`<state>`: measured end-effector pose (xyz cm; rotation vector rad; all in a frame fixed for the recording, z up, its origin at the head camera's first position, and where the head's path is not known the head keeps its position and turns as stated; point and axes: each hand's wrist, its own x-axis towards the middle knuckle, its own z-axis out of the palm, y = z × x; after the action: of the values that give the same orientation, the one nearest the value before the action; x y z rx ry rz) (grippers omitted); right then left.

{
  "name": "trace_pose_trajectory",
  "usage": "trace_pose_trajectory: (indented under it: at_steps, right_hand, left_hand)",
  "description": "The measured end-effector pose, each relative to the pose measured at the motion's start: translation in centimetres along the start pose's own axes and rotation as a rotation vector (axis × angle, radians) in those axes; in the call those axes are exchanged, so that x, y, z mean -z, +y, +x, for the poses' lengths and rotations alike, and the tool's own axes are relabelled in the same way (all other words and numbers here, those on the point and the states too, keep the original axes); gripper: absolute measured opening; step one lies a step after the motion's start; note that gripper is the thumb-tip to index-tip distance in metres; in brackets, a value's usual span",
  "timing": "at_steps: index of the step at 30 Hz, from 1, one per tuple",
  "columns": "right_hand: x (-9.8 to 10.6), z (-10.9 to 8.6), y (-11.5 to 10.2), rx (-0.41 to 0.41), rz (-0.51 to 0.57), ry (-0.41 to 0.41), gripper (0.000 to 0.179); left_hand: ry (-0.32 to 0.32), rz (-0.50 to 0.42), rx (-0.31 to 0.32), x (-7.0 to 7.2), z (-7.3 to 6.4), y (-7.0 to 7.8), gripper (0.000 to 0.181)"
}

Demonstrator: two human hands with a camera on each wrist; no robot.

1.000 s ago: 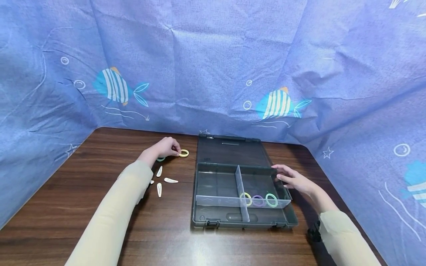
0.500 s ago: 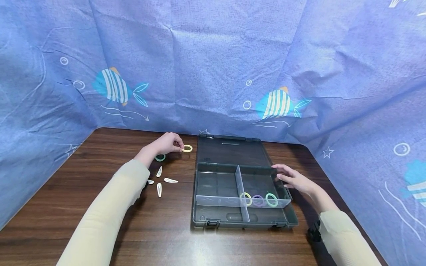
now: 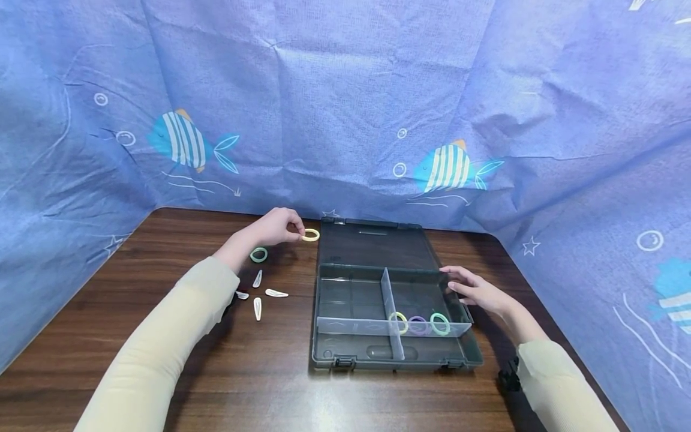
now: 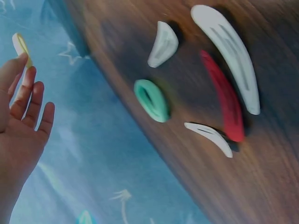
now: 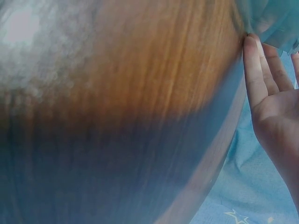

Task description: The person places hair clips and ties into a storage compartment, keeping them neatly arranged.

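Left hand: thumb and fingertips pinch the pale yellow ring by its left side. Ring sits right of the fingertips, just beside the far-left edge of the open lid in the head view. Height above table unclear. Round, so no long axis; left wrist view shows it narrow, nearly edge-on.

Key relation: the compartments of the box lie to the right and nearer than the ring. Left hand is the close one; right hand is across the box, fingers extended, touching its right side.

Left and nearer on the table: green ring, clips. Three rings at the cross divider, box's right half.
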<state>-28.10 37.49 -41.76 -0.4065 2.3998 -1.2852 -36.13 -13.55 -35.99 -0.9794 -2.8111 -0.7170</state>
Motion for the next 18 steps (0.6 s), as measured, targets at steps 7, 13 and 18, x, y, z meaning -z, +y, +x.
trace_pose_trajectory:
  at_steps: [7, 13, 18]
  right_hand:
    - [0.0, 0.1, -0.1, 0.0, 0.009, -0.002, 0.05]
    - [0.0, 0.1, -0.1, -0.002, 0.009, 0.002, 0.05]
    - [-0.1, 0.0, -0.2, -0.002, 0.003, 0.001, 0.049]
  left_hand:
    - [0.017, 0.007, -0.037, 0.9, 0.2, 2.1, 0.004]
    - [0.03, 0.002, -0.044, 1.5, 0.4, 3.7, 0.004]
    - [0.057, -0.003, -0.073, 1.7, 0.6, 5.2, 0.004]
